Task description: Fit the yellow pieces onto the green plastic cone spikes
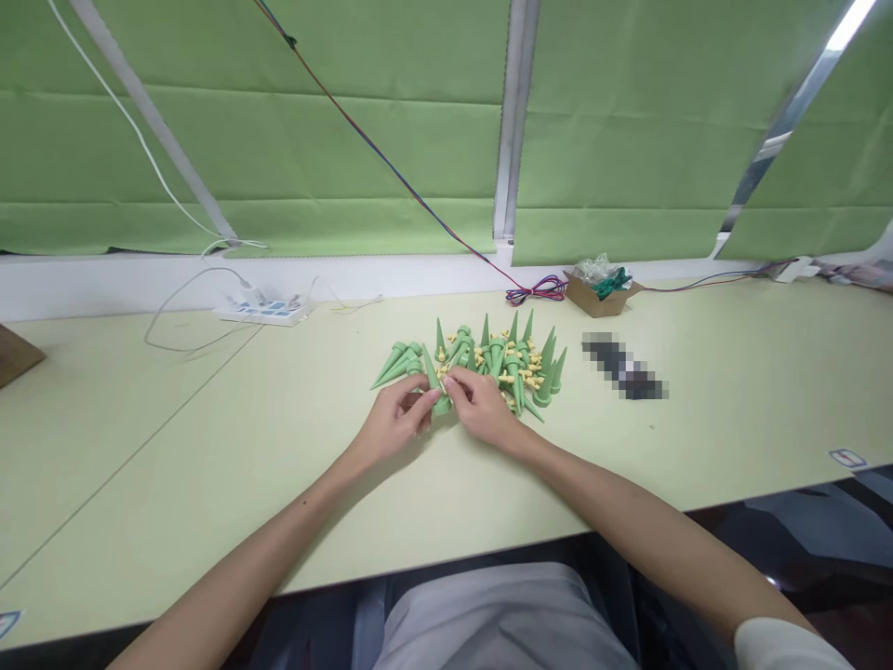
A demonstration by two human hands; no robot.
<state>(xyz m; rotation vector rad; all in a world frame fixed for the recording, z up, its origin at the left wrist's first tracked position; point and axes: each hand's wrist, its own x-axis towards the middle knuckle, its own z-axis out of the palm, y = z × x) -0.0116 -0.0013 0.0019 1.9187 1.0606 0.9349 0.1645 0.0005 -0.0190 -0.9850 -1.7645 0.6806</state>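
My left hand grips a green plant watering spike by its wide end, with the point directed up and away from me. Against the side of that spike, my right hand is closed in a pinch. Its fingertips are at a small pale piece that is mostly hidden, so I cannot make out exactly what it is. Just beyond both hands lies a heap of similar green spikes, many with small yellow valves. Some stand upright on their caps and others lie on their sides.
On the pale table, a white power strip sits at the back left. A small cardboard box with plastic and green material stands at the back right, beside a coiled cable. A pixelated dark object lies right of the heap.
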